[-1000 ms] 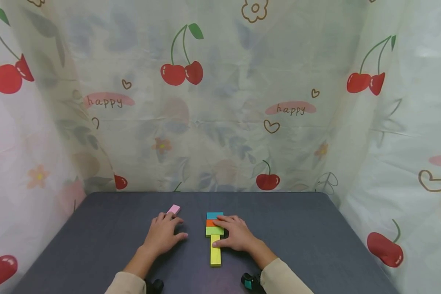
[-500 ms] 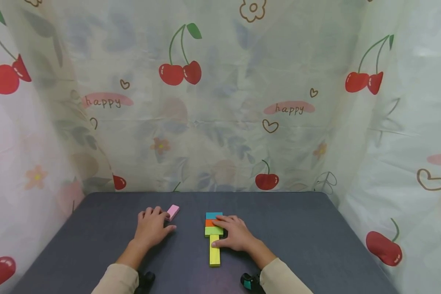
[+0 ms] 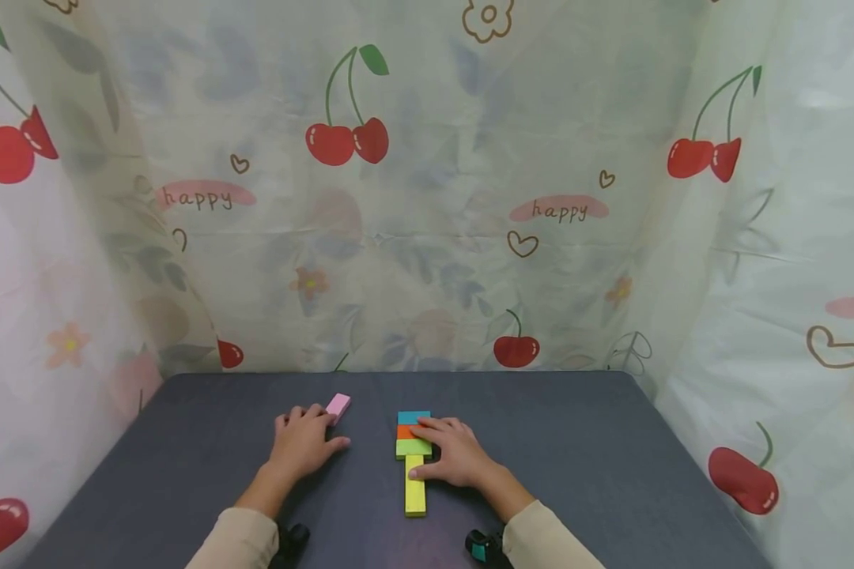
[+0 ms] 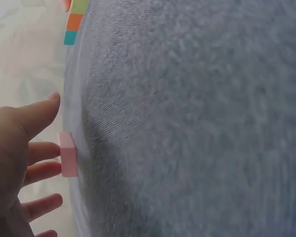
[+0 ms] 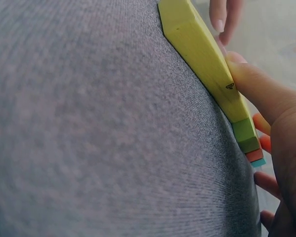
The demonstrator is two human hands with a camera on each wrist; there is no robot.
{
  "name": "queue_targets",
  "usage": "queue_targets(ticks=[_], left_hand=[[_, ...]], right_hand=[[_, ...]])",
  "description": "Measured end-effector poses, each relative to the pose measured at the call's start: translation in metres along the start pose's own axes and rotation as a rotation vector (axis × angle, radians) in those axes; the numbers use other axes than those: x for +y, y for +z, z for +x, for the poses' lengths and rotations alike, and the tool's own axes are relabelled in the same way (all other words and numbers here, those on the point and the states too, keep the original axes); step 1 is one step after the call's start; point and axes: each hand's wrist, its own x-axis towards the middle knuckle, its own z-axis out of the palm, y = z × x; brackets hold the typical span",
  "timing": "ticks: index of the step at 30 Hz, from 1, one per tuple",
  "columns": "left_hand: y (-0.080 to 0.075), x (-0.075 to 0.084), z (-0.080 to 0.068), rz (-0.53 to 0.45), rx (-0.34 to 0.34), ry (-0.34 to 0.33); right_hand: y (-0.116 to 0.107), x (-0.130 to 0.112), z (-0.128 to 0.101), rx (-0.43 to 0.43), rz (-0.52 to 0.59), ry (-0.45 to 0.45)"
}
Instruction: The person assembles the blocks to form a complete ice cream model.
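1. The left hand (image 3: 302, 442) lies flat on the desk (image 3: 612, 466), fingers straight and loosely spread; its fingertips touch the near end of the pink block (image 3: 338, 405), which lies just ahead of them, but do not close round it.
2. The right hand (image 3: 455, 457) rests with fingers extended on the row of blocks at its thumb side: the thumb presses the side of the yellow block (image 3: 415, 494), and the fingers lie over the green block (image 3: 411, 447) and the orange block (image 3: 406, 431). The teal block (image 3: 413, 417) sits beyond the fingertips, untouched.
3. The pink block looks small, rigid and light, probably painted wood, not fragile.
4. Its smooth faces may slide on the grey cloth, so a pinch across its two long sides should hold best.
5. The yellow block is longer; gripping it near mid-length should keep it level.
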Motion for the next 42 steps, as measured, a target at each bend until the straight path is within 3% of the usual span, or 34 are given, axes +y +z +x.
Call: queue_targets(ticks=[8,22,30,42], left_hand=[[0.007,0.01,0.012,-0.03,-0.027,-0.008],[0.015,0.046,0.026,-0.066,-0.048,0.005],[0.02,0.061,0.034,-0.145,-0.073,0.0],[0.025,0.074,0.042,-0.13,-0.124,0.082]], right_hand=[[0.002,0.0,0.002,0.003,-0.014,0.004],[0.003,0.0,0.005,-0.008,-0.019,0.025],[0.002,0.002,0.005,-0.014,-0.01,0.032],[0.003,0.002,0.001,0.009,-0.012,0.013]])
